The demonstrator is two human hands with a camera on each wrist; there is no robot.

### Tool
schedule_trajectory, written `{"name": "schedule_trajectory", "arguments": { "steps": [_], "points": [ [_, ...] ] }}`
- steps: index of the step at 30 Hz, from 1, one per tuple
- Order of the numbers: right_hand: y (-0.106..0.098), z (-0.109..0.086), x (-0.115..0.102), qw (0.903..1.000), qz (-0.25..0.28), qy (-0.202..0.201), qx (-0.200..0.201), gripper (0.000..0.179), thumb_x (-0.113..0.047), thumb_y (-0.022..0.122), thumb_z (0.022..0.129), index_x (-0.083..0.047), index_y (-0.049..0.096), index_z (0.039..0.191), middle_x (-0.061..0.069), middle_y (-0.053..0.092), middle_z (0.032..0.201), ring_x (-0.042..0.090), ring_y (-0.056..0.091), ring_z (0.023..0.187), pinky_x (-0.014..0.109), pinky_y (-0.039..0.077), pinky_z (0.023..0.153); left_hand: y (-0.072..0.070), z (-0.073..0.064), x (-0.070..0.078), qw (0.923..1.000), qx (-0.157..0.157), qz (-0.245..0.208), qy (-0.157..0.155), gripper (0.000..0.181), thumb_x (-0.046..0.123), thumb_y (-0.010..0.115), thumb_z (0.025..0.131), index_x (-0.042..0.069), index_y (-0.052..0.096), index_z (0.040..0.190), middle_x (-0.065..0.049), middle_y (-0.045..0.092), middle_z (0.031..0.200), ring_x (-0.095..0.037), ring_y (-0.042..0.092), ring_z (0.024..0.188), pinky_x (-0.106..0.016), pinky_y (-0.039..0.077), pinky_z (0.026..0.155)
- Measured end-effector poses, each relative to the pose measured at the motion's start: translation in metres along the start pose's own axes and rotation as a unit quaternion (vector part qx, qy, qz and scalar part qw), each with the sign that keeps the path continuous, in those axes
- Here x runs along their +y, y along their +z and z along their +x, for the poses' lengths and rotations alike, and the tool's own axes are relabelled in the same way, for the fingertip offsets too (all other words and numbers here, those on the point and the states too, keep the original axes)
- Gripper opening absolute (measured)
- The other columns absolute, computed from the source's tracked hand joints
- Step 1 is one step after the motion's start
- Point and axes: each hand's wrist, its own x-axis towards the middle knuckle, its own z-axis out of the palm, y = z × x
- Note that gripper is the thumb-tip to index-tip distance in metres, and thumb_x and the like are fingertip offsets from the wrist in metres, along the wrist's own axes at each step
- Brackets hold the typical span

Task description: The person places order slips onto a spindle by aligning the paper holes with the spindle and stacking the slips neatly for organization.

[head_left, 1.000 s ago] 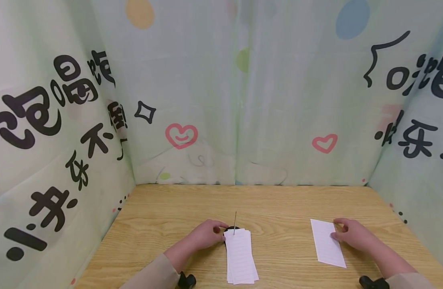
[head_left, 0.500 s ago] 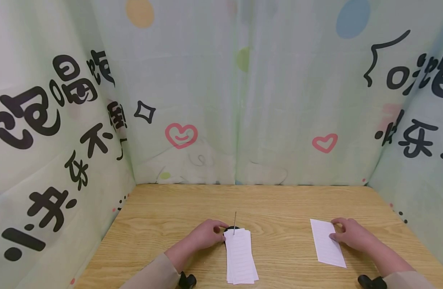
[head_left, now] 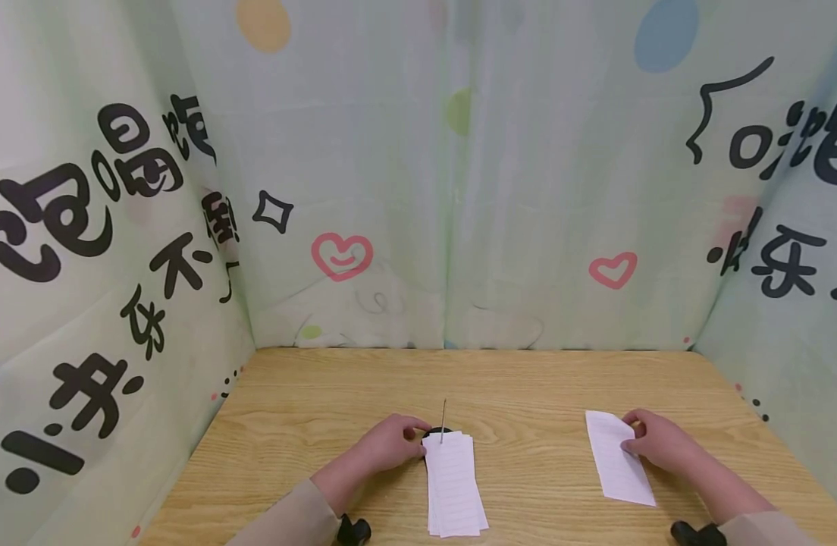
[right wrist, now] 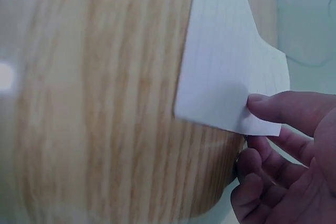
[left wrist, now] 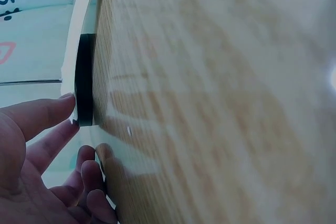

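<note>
A receipt spike with a thin upright metal rod [head_left: 444,415] and a round black base [left wrist: 84,80] stands left of the table's middle. Several lined paper slips [head_left: 452,485] lie in a stack at the spike, their upper ends around the rod and covering most of the base. My left hand [head_left: 393,441] holds the base's left edge between thumb and index finger. Over to the right, my right hand [head_left: 660,441] pinches one loose lined paper slip [head_left: 611,459] by its right edge. That slip bends up near the thumb [right wrist: 283,107], while its lower part stays close over the table.
The wooden table [head_left: 528,394] ends at a pale printed curtain [head_left: 528,227] behind it, with curtains at both sides as well. Black wrist-worn devices [head_left: 353,529] show at the bottom edge, beside beige sleeves [head_left: 289,519].
The right hand has shifted slightly left and up, and its paper slip now curves where it lay flatter before. The left hand, spike and stacked slips stay as they were.
</note>
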Motion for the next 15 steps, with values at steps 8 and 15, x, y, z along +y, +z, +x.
{"name": "schedule_trajectory", "arguments": {
  "steps": [8,15],
  "points": [
    [0.0033,-0.0017,-0.0034,0.9998,0.02,0.004,0.006,0.047,-0.01,0.071,0.089,0.009,0.047,0.125,0.01,0.053,0.089,0.022,0.05,0.076,0.035,0.042,0.064,0.0,-0.0005,0.0008,1.0,0.001,-0.001,-0.003,0.034,0.019,0.077,0.086,0.021,0.071,0.12,-0.01,0.062,0.111,-0.027,0.056,0.099,-0.051,0.047,0.09],
    [0.0035,-0.0029,-0.0021,0.9994,0.016,-0.023,0.02,0.045,-0.005,0.063,0.092,0.009,0.045,0.131,0.011,0.057,0.095,0.024,0.052,0.082,0.037,0.045,0.069,0.0006,-0.0018,0.0009,1.0,0.002,-0.004,-0.005,0.034,0.018,0.077,0.086,0.021,0.071,0.12,-0.01,0.062,0.111,-0.027,0.056,0.1,-0.051,0.046,0.091]
  ]
}}
